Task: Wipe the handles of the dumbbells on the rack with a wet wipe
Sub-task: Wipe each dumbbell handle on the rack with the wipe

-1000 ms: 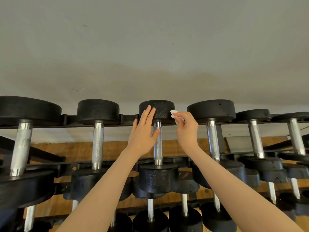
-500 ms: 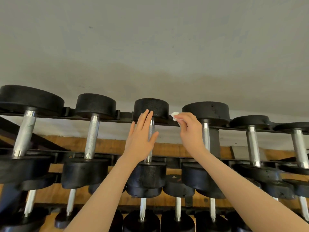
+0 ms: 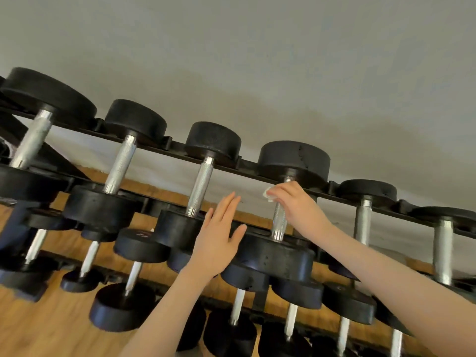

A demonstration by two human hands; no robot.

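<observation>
Two bare forearms enter from the lower edge of the frame, with no sleeve, watch, bracelet or ring visible on either. The left hand (image 3: pixel 219 240) and the right hand (image 3: pixel 300 210) are ungloved, the nails short and plain where they show

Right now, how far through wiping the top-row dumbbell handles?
Done: cannot tell; no handle shows visible wetness. In hand: the right hand pinches the small white wet wipe at the top of the fourth knurled silver handle from the left. The left hand hovers open beside it. Left: likely the two silver handles farther right, plus the lower rows.
</observation>
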